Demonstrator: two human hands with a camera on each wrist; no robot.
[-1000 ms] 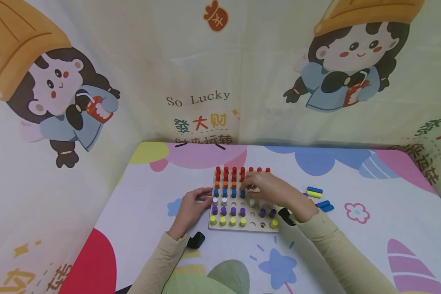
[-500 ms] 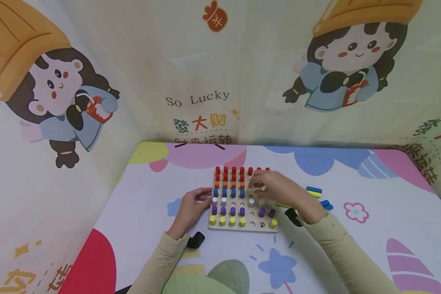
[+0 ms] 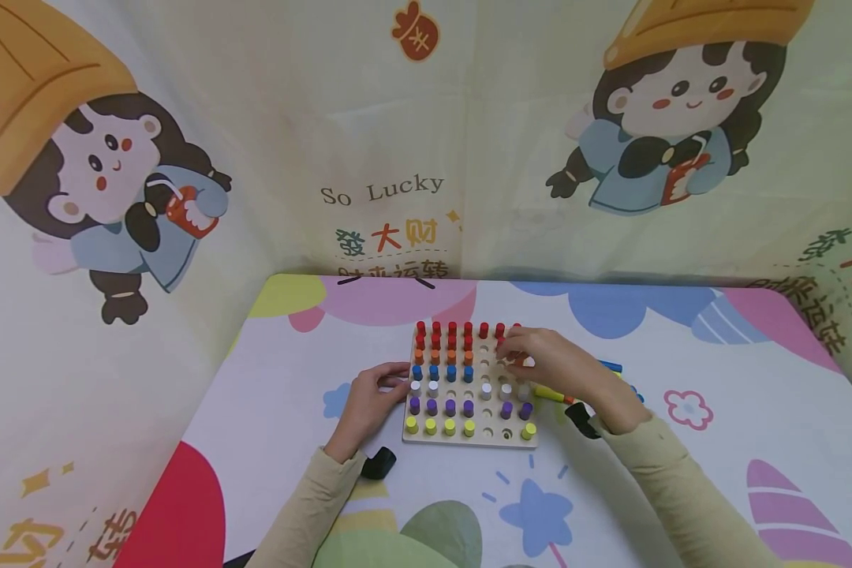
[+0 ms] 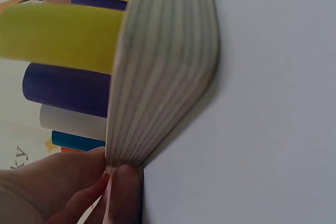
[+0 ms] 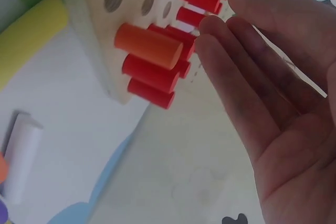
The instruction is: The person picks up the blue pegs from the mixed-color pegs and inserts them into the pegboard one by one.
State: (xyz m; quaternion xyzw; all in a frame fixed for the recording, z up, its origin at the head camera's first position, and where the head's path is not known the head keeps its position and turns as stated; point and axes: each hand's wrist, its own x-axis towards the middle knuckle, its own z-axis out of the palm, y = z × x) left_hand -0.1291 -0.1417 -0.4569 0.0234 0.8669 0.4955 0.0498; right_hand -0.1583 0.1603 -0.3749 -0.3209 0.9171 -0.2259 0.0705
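Observation:
A wooden pegboard (image 3: 461, 443) lies on the table with rows of coloured pegs and some bare holes. My left hand (image 3: 371, 406) pinches its left edge; in the left wrist view the thumb and a finger meet at the board's rim (image 4: 173, 51). Over the back right of the board, my right hand (image 3: 557, 367) has its fingertips close to the red pegs (image 5: 152, 72). In the right wrist view its thumb stands apart from the fingers, with no peg showing between them. An orange peg (image 5: 148, 45) stands near the corner, in front of the red ones.
Loose pegs lie right of the board: a yellow peg (image 3: 548, 393), a blue peg (image 3: 612, 366) and others partly behind the right arm. A white peg (image 5: 23, 156) lies on the table too. A printed cloth backdrop (image 3: 539, 237) rises behind the table.
My right hand has shifted rightward across the board, uncovering bare holes in the fifth column and a white peg. My left hand has stayed at the board's edge.

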